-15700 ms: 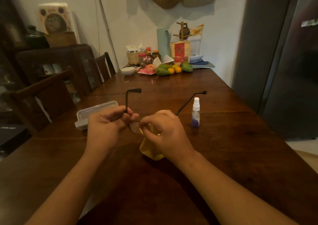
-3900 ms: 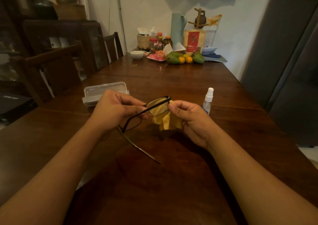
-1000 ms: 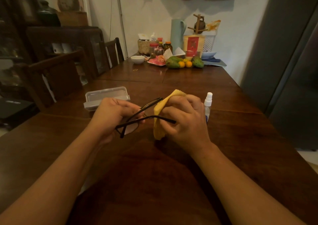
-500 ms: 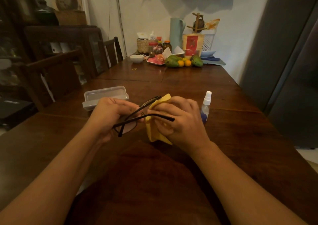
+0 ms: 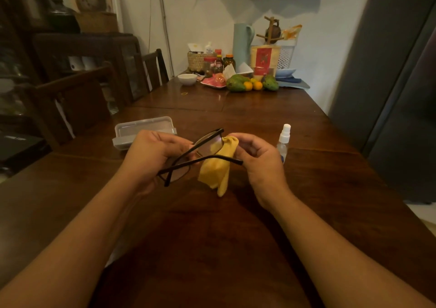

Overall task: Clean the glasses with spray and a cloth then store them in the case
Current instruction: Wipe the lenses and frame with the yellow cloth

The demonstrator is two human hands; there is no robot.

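Above table [image 5: 212, 248]: black-framed glasses [image 5: 200, 152], yellow cloth [image 5: 215, 171].

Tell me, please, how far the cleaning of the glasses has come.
Done, it seems: spraying, since the spray bottle stands aside on the table. In hand: the left hand holds the glasses while the right hand pinches the yellow cloth against one lens. Left: finish wiping, fold the temples, and put the glasses in the case, which lies behind the left hand.

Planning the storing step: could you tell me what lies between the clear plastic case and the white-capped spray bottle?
Head view: the left hand gripping black-framed glasses and the right hand pinching a yellow cloth at one lens.
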